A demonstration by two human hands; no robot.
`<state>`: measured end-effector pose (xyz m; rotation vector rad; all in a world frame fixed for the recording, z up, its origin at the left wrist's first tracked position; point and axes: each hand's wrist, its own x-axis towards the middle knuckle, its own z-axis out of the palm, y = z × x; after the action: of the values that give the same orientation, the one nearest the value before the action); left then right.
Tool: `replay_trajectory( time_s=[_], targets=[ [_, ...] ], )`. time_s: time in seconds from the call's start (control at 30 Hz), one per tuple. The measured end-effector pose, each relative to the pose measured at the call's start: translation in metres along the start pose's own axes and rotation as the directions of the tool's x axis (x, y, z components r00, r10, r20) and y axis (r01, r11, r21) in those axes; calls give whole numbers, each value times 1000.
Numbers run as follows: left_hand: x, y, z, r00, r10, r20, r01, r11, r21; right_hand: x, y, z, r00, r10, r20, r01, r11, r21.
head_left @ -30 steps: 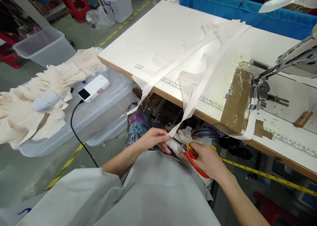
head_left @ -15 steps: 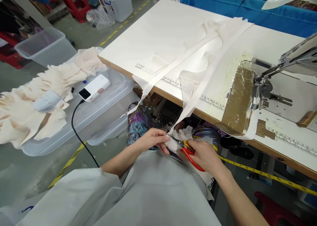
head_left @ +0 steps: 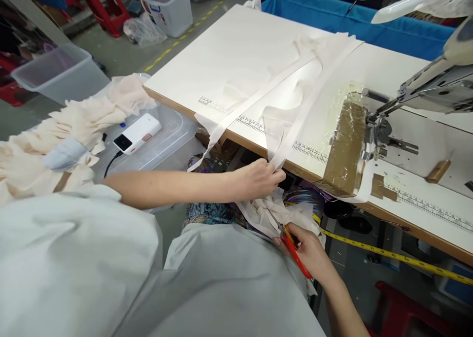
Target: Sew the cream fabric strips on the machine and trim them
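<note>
My left hand (head_left: pixel 259 179) is closed on the cream fabric strip (head_left: pixel 291 135) where it hangs over the table's front edge. The strip runs back up across the white table to a loose bunch of sheer cream fabric. In my right hand (head_left: pixel 305 251) is a pair of scissors (head_left: pixel 291 248) with red and orange handles, its blades pointing up and to the left. Below the blades, crumpled cream fabric (head_left: pixel 254 214) lies over my lap. A second strip end (head_left: pixel 212 142) dangles over the edge further left, touched by neither hand.
A sewing machine (head_left: pixel 384 125) stands on the right of the white table (head_left: pixel 221 46), beside a wooden-handled awl (head_left: pixel 439 171). Yellow measuring tape (head_left: pixel 388 253) stretches below the edge. At left, a plastic bin lid (head_left: pixel 173 130) bears ruffled fabric (head_left: pixel 74 125) and a white device (head_left: pixel 137 134).
My left hand has left the scissor tips and moved up and right to the hanging strip. The scissors have dropped slightly away from it. The whole view has shifted a little.
</note>
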<state>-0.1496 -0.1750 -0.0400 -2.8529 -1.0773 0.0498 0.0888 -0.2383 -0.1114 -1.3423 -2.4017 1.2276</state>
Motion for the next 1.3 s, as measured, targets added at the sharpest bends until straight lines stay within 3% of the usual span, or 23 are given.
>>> replay_trajectory(
  time_s=[0.1, 0.17, 0.27, 0.33, 0.37, 0.4, 0.43, 0.47, 0.53, 0.57, 0.63, 0.7, 0.87, 1.07, 1.3],
  targets=[
    [6, -8, -14, 991, 10, 136, -13, 1000, 26, -4, 1, 0, 1000, 16, -8, -16, 1000, 20],
    [-7, -11, -13, 983, -59, 171, 63, 998, -20, -8, 4, -3, 999, 33, -12, -33, 999, 39],
    [-44, -9, 9, 938, -218, 269, 257, 959, -121, -17, 15, -8, 997, 78, -22, -75, 990, 119],
    [-67, 0, 30, 881, -200, 429, 339, 900, -276, -24, 22, -10, 991, 128, -31, -118, 967, 224],
    [-75, 6, 40, 863, -179, 471, 393, 825, -406, -27, 25, -10, 987, 158, -25, -145, 948, 283],
    [-79, 13, 48, 858, -180, 481, 455, 700, -550, -29, 26, -10, 983, 185, -7, -172, 925, 339],
    [-80, 20, 54, 857, -196, 477, 504, 519, -691, -30, 26, -9, 979, 202, 25, -196, 901, 388],
    [-78, 28, 58, 855, -226, 467, 517, 293, -804, -30, 25, -8, 976, 207, 68, -216, 879, 424],
    [-66, 41, 59, 843, -275, 463, 438, -152, -886, -28, 19, -7, 970, 179, 165, -236, 862, 449],
    [-58, 45, 57, 842, -274, 464, 378, -313, -871, -26, 14, -8, 967, 159, 201, -233, 869, 437],
    [-45, 50, 52, 848, -260, 461, 299, -483, -823, -22, 5, -11, 962, 124, 244, -211, 903, 375],
    [-37, 50, 49, 848, -251, 467, 291, -517, -805, -17, -1, -15, 961, 106, 257, -185, 935, 304],
    [-38, 43, 50, 837, -224, 499, 341, -498, -797, -6, -1, -26, 958, 92, 273, -152, 966, 209],
    [-42, 42, 53, 832, -159, 532, 329, -631, -703, 10, -1, -34, 927, 54, 372, -131, 974, 183],
    [-44, 43, 57, 797, -167, 581, 334, -680, -653, 23, -5, -34, 915, 49, 401, -108, 986, 124]
  ],
)
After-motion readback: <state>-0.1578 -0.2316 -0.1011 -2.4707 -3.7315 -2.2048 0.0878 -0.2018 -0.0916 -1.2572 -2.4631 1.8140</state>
